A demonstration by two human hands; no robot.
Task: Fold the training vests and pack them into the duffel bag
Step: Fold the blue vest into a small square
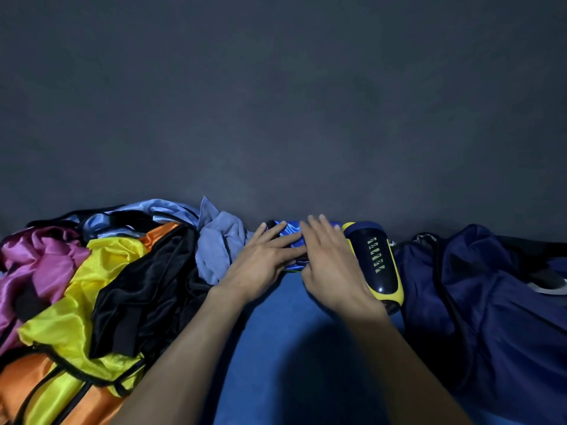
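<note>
A small folded shiny blue vest lies on the blue surface against the dark wall. My left hand lies flat on its left part with straight fingers. My right hand presses its right part, fingers straight and spread. A heap of unfolded vests sits to the left: yellow, black, pink, orange and light blue. The navy duffel bag slumps at the right.
A navy and yellow bottle-shaped object lies between my right hand and the bag. A dark grey wall fills the upper view right behind the items.
</note>
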